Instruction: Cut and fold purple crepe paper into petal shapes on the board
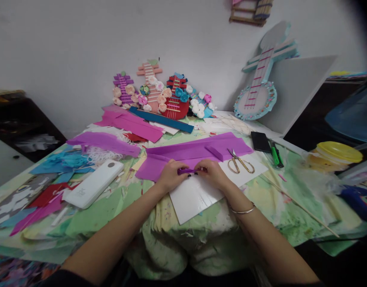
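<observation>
Both my hands meet over a white card (192, 198) near the table's front edge. My left hand (170, 175) and my right hand (212, 172) pinch the two ends of a small rolled purple paper strip (186, 171) between their fingertips. Just behind the hands lies a large sheet of purple crepe paper (198, 151), with a folded purple strip (215, 152) on top. A pair of gold-handled scissors (239, 162) rests to the right of my right hand, on white paper. A thin bangle circles my right wrist.
A white power bank (93, 182) lies left; blue, red and pink paper scraps lie around it. A black phone (260, 141), green marker (275, 155), thin wooden stick (303, 209) and yellow-lidded jar (336, 156) are right. Decorated paper guitars (159, 93) lean on the wall.
</observation>
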A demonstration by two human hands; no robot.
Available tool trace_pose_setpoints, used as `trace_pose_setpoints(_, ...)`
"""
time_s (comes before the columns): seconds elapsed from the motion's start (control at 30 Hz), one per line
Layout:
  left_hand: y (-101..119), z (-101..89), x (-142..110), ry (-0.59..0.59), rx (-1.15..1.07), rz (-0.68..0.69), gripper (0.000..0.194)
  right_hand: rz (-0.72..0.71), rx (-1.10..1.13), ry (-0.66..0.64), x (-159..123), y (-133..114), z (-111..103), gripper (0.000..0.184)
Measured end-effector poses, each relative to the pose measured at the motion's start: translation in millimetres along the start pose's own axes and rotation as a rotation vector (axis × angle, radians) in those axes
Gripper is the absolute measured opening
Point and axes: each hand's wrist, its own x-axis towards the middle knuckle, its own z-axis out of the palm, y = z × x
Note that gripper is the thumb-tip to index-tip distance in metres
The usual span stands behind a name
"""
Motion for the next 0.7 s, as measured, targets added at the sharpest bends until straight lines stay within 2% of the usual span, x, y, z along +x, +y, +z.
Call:
trace_pose_setpoints(0.13,6.1,0.1,-0.3,-0.056,-0.021,0.032,0.012,-0.012,0.032,-0.012,-0.7,-5.9,-0.3,0.021)
trace_pose_setpoints(0.4,5.7,1.2,-1.1,-0.026,-0.049,-0.024,0.011,0.074,0.084,0.028,-1.2,-2.6,3.0,0.024)
trace_pose_setpoints(0.57,2.0,-0.2,-0.5,0.069,-0.050,-0.075,0.009,0.183,0.053,0.202,1.3,8.9,-0.8,0.010)
trace_pose_setpoints(0.7,-2.1,-2.3,0.4,0.144,-0.072,-0.088,0.017,0.321,-0.006,0.384,2.7,22.9,-7.3,0.016)
